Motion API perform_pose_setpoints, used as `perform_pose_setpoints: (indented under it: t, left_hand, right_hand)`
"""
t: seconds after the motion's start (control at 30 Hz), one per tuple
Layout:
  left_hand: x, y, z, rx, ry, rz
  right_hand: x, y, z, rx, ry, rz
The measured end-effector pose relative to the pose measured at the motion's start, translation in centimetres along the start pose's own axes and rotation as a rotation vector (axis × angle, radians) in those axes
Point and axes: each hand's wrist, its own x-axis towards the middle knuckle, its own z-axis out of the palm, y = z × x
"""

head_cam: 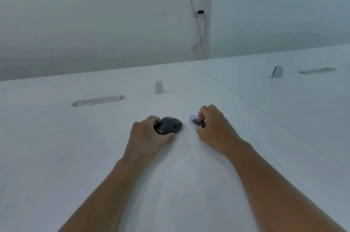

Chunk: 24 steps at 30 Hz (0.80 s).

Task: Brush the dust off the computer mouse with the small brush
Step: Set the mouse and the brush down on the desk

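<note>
While left hand [149, 137] grips the mouse [169, 125] sides mid-frame on the tabletop [75, 156], right hand [214, 127] pinches the small brush [198, 122]; mouse looks light, rigid, slick; bristles soft.

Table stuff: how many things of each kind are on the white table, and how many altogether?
Computer mouse, held by the left hand: 1
Small brush, pinched by the right hand: 1
Oval cable covers: 2
Small upright white stands: 2
Total: 6 things on the table
</note>
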Motion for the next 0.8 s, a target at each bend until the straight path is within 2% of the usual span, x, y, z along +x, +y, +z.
perform_pose_setpoints:
  t: [0.17,0.4,0.63,0.8]
  left_hand:
    - [-1.0,1.2,0.4,0.064,0.018,-0.071]
    - [-0.6,2.3,1.7,-0.022,-0.031,-0.142]
    - [2.2,2.7,2.9,-0.037,0.126,-0.223]
    - [6.1,2.8,4.0,-0.027,0.184,-0.271]
  right_hand:
    - [-1.2,-0.2,0.2,-0.163,-0.002,0.019]
    - [-1.1,-0.5,1.1,-0.190,0.089,0.188]
    - [2.3,-0.2,2.4,-0.035,0.147,0.213]
    - [6.5,0.7,3.5,-0.050,0.117,0.203]
